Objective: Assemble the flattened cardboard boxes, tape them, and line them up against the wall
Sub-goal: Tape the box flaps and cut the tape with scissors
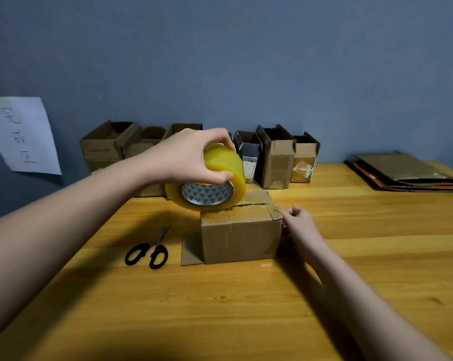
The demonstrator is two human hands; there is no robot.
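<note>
Our left hand (194, 155) grips the yellow tape roll (209, 178) above the brown cardboard box (241, 238); our right hand (297, 221), fingers curled, pinches tape at the box's right edge.

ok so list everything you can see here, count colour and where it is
tape roll: one, yellow, held above the box in front
box being taped: one, brown, table centre, a flap lying flat on its left
assembled boxes: about six, brown, open tops, in a row against the wall
flattened boxes: a small stack, brown and orange, far right of the table
scissors: one pair, black handles, left of the box
sheet of paper: one, white with handwriting, on the wall at left
table: one, light wood
wall: grey-blue
left hand: grips the tape roll
right hand: curled at the box's right top edge, apparently pinching the tape end
</note>
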